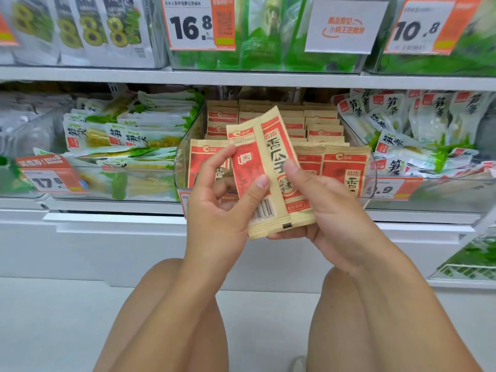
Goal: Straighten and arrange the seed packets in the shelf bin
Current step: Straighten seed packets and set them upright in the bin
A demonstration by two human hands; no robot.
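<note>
In front of the clear shelf bin (pixel 179 167) I hold two tan-and-red seed packets, overlapping and tilted a little left. My left hand (pixel 220 205) pinches the back-side packet (pixel 251 167), the one with the barcode, between thumb and fingers. My right hand (pixel 322 205) grips the front-side packet (pixel 279 146) from the right, thumb on its face and fingers underneath. Inside the bin, several more seed packets (pixel 343 167) stand upright in the front row, with stacks (pixel 316 124) behind them.
Bins of green-and-white bamboo shoot packs sit to the left (pixel 120 140) and right (pixel 418 130). Price tags (pixel 51 175) hang on the bin fronts. An upper shelf (pixel 241 77) carries more bags. My bare knees are below, over a pale floor.
</note>
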